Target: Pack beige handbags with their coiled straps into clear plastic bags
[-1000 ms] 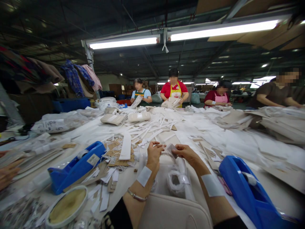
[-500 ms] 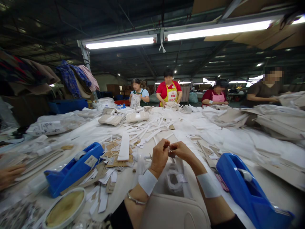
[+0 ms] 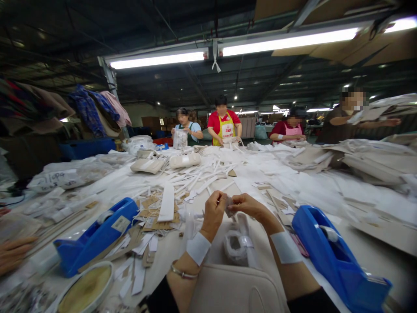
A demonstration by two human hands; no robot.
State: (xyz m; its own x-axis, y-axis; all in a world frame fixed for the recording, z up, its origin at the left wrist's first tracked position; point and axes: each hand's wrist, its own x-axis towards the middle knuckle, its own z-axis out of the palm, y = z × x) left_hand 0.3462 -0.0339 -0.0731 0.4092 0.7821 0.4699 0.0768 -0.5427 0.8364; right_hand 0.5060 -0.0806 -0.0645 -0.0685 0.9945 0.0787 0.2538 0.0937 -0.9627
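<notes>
My left hand [image 3: 214, 215] and my right hand [image 3: 249, 206] meet above a beige bag [image 3: 239, 287]. Fingers of both are closed in a pinch on a small greyish piece [image 3: 229, 201], partly hidden by the fingertips; its exact kind is unclear. White patches wrap both my forearms. On the bag's far side, below my hands, lies a ring-shaped bundle wrapped in clear film [image 3: 235, 248]. Beyond my left hand are a heap of brown and white tags with strings [image 3: 156, 213] and a white strip [image 3: 167, 202].
Blue tape dispensers stand left [image 3: 97, 237] and right [image 3: 339, 256]. A round tin [image 3: 86, 287] is at front left, with another person's hand [image 3: 16, 254] beyond. White wrapping and beige bags [image 3: 185, 160] cover the far table, where several co-workers stand.
My view has shifted slightly. The small piece between my fingertips has turned and shows greyer. At the right, a co-worker's arm has reached out by a stack of beige pieces.
</notes>
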